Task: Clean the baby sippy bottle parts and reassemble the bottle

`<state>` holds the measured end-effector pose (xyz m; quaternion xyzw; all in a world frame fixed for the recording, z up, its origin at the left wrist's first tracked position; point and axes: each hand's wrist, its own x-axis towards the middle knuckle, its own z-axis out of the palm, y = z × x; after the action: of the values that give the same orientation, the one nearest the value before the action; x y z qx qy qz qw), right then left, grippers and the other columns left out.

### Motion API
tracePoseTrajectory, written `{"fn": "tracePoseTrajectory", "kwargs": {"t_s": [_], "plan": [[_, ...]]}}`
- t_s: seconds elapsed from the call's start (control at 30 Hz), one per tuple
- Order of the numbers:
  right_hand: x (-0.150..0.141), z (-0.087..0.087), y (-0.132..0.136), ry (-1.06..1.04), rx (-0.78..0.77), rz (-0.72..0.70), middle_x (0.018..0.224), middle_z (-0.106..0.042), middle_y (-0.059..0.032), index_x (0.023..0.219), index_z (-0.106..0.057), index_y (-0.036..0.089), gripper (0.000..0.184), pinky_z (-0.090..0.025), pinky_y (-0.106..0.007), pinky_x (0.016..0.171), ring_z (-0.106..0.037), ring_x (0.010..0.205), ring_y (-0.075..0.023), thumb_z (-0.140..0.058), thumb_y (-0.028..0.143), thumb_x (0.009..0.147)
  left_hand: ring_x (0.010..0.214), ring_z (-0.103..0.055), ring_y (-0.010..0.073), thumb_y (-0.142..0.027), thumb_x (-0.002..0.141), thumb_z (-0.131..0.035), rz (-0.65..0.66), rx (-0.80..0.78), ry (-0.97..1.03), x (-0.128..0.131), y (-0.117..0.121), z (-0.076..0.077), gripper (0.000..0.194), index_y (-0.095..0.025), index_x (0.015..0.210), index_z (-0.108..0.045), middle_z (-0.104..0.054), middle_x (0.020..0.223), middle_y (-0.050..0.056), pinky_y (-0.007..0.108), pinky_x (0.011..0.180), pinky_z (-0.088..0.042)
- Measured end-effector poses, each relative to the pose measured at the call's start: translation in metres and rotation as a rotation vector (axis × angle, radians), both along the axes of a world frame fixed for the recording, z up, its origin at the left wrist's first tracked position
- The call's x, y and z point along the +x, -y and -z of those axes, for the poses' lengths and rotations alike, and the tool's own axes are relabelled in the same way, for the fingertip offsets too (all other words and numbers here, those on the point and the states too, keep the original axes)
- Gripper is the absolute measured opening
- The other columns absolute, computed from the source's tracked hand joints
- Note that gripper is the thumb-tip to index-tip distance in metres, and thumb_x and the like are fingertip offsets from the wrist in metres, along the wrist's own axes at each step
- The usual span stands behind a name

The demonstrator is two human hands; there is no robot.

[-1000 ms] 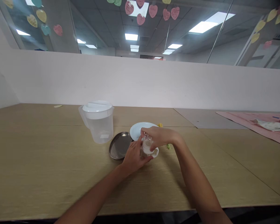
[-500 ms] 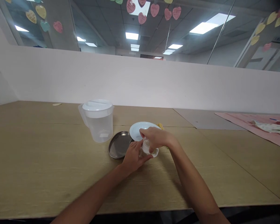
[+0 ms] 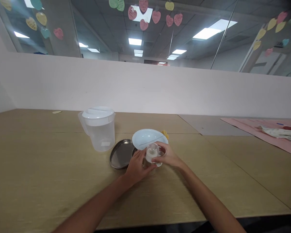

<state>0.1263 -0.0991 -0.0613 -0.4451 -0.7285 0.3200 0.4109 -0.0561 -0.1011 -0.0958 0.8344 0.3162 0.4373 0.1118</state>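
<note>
A long wooden table (image 3: 50, 181) runs below a white partition. On it stand one lidded clear pitcher (image 3: 99, 128), one steel tray (image 3: 121, 154) and one pale plate (image 3: 149, 138). Just before the plate, the left hand (image 3: 137, 166) and right hand (image 3: 167, 155) both clasp one small clear bottle (image 3: 152, 153).

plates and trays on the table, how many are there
2. A pale blue plate lies just beyond the hands, and a metal tray lies to its left, in front of the plastic jug. The hands may hide something smaller.
</note>
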Motion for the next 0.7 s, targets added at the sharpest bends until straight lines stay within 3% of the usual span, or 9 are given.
{"fn": "tracePoseTrajectory", "kwargs": {"t_s": [0.1,0.4,0.57,0.7], "plan": [[-0.005,0.018,-0.001,-0.073,0.090,0.046,0.094,-0.062,-0.0051,0.100,-0.061,0.016,0.049,-0.047,-0.031,0.073,-0.057,0.083,-0.0189,-0.073,0.038,0.058,0.094,-0.058,0.0243,-0.049,0.074,-0.062,-0.012,-0.001,-0.004,0.000,0.000,-0.001,0.055,-0.018,0.118,-0.050,-0.064,0.102,0.008,0.038,0.082,-0.046],[-0.022,0.023,0.011,0.081,0.436,0.231,0.086,-0.056,-0.0055,0.093,-0.054,0.020,0.031,-0.045,-0.034,0.071,-0.052,0.082,-0.0213,-0.058,0.043,0.072,0.099,-0.058,0.0248,-0.041,0.077,-0.060,-0.035,0.032,-0.027,0.000,-0.003,0.005,0.052,-0.018,0.122,-0.048,-0.064,0.106,0.010,0.040,0.085,-0.047],[-0.026,0.030,0.009,0.110,0.497,0.322,0.087,-0.054,-0.0058,0.096,-0.049,0.020,0.035,-0.045,-0.035,0.073,-0.052,0.083,-0.0216,-0.059,0.042,0.071,0.099,-0.058,0.0243,-0.036,0.076,-0.061,-0.002,-0.011,-0.002,0.000,-0.003,0.004,0.050,-0.019,0.121,-0.049,-0.063,0.107,0.009,0.040,0.086,-0.047],[-0.030,0.031,0.011,0.069,0.416,0.347,0.090,-0.055,-0.0051,0.099,-0.046,0.020,0.038,-0.045,-0.033,0.072,-0.053,0.081,-0.0200,-0.060,0.041,0.070,0.106,-0.055,0.0242,-0.032,0.076,-0.061,0.045,-0.061,0.030,-0.001,-0.001,0.002,0.056,-0.020,0.127,-0.042,-0.059,0.117,0.010,0.039,0.089,-0.046]]}}
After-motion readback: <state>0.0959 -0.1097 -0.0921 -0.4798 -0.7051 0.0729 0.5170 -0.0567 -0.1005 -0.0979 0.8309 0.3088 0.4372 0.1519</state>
